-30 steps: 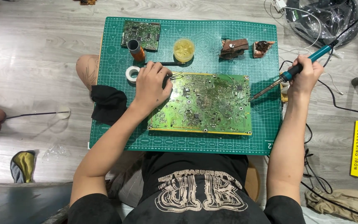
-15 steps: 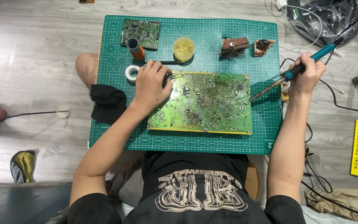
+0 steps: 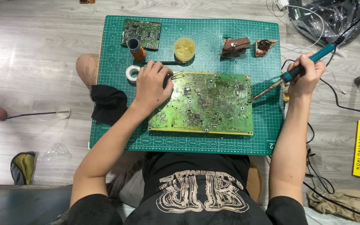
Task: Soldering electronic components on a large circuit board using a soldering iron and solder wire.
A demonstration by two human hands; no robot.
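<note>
On the green cutting mat (image 3: 117,125), a large green circuit board (image 3: 205,104) lies flat, pinned at its upper left corner by the left hand (image 3: 153,85). A teal-handled soldering iron (image 3: 301,71) is gripped in the right hand (image 3: 307,75), tip at the board's right edge; completed joints cannot be made out.

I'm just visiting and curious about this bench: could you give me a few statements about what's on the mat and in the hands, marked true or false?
1. The right hand holds a soldering iron. True.
2. The left hand rests at the large circuit board's right edge. False: at its upper left corner.
3. The yellow jar sits on the green mat. True.
4. The small circuit board lies on the large one. False: it lies apart, at the mat's top left.
</note>
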